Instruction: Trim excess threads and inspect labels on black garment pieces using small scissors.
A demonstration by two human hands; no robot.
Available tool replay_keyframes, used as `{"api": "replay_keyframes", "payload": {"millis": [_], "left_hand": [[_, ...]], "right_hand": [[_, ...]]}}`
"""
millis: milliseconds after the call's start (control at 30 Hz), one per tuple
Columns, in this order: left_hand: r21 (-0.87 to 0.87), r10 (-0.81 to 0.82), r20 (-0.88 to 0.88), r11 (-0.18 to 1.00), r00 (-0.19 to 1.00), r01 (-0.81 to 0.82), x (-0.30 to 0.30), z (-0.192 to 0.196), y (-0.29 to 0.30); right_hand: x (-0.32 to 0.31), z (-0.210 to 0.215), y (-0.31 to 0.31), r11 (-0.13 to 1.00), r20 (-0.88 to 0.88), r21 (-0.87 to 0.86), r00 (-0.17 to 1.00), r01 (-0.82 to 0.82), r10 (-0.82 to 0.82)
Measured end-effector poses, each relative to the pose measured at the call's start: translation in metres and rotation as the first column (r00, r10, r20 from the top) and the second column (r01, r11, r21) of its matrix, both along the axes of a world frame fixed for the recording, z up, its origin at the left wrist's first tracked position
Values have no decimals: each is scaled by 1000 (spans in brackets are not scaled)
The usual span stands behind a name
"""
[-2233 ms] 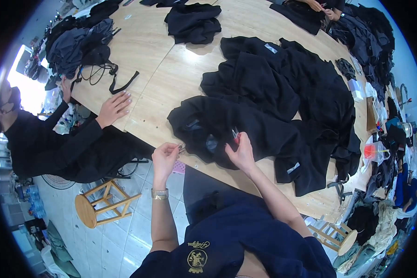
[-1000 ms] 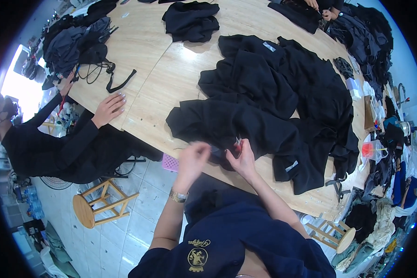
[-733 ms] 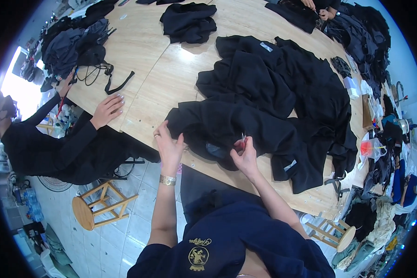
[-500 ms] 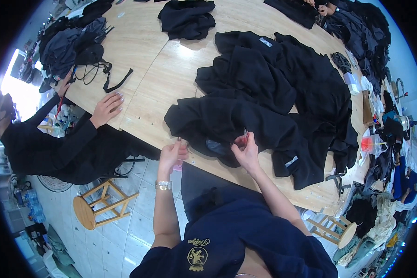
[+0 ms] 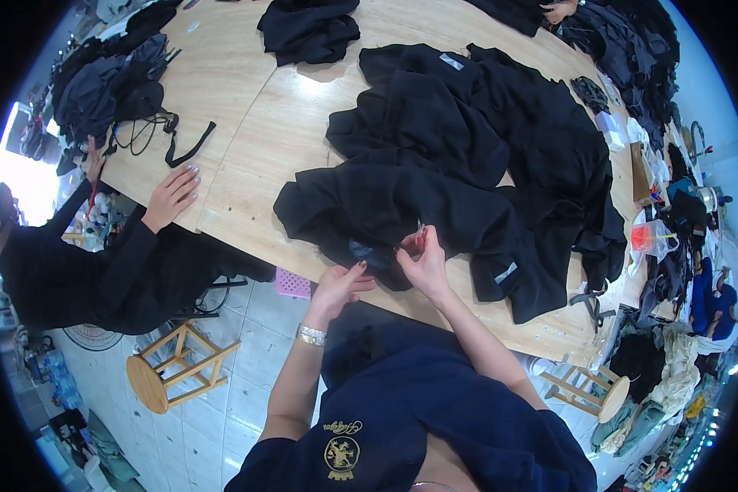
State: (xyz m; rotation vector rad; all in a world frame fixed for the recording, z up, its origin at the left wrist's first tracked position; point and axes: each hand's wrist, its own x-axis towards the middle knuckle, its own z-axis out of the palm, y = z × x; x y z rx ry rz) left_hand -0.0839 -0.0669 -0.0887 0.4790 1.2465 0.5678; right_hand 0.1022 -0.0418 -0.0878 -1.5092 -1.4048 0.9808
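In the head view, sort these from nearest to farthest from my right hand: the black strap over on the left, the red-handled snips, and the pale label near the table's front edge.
1. Red-handled snips: held in your right hand.
2. Pale label: to its right, on black cloth.
3. Black strap: far left, across the table.

Garments (image 5: 435, 197) on table (image 5: 238, 176); strap (image 5: 190, 146) to their left; stool (image 5: 146, 384) on floor (image 5: 254, 353), left; second stool (image 5: 613, 399), right
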Motion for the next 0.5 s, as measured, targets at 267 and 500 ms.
{"api": "replay_keyframes", "payload": {"millis": [267, 500], "left_hand": [[-177, 449, 748, 845, 489, -504, 19, 36, 6], [-147, 378, 824, 862, 422, -485, 28, 44, 9]], "right_hand": [[20, 27, 16, 825, -824, -566, 46, 1, -565], [9, 40, 15, 901, -784, -397, 446, 177, -433]]}}
